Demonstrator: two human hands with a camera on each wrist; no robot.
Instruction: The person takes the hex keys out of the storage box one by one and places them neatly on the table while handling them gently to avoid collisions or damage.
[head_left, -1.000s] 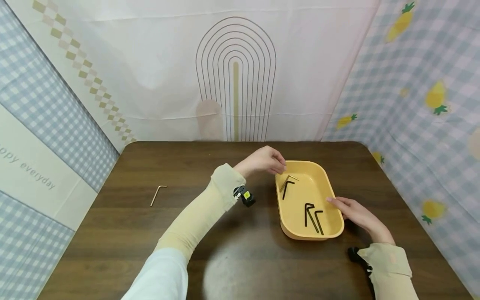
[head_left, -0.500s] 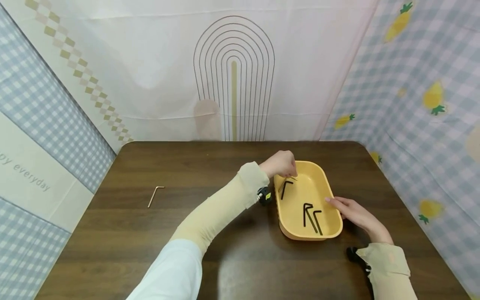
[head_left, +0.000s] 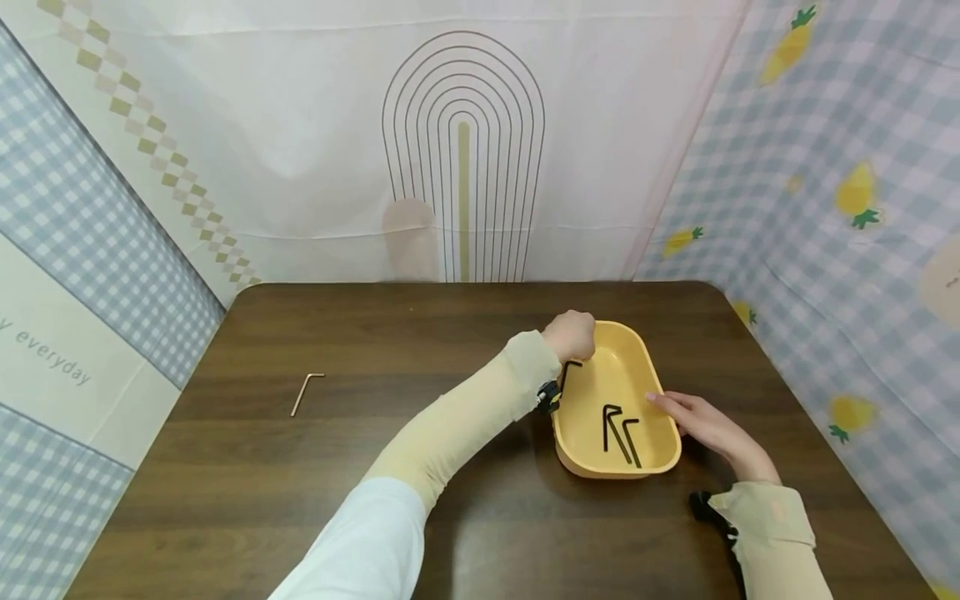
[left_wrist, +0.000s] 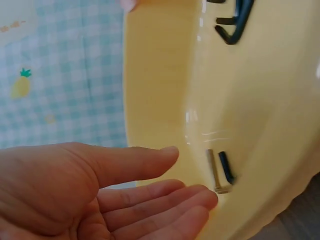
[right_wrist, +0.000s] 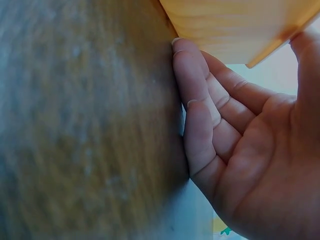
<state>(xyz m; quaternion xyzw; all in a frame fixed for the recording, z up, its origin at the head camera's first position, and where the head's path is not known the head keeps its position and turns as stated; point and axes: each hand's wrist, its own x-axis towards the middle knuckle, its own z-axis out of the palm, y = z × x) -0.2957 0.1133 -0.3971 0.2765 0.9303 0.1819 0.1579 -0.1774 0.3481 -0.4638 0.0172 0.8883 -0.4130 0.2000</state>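
A yellow tray (head_left: 617, 379) holds several black hex keys (head_left: 606, 429) and a gold hex key (left_wrist: 213, 167). My left hand (head_left: 572, 335) is over the tray's far left corner. In the left wrist view its thumb and fingers are apart with nothing between them, and the fingertips come close to the gold hex key and a black hex key (left_wrist: 226, 167) beside it. From the head view the hand hides that gold key. My right hand (head_left: 708, 423) grips the tray's right rim, thumb over the edge; its other fingers lie outside, low by the table.
Another gold hex key (head_left: 302, 393) lies alone on the left part of the brown wooden table (head_left: 360, 333). Patterned cloth (head_left: 322, 150) hangs behind the table and along both sides.
My left hand has moved right and down from beside the tray's left rim to over its far left corner, covering the gold key there. The right hand keeps its hold.
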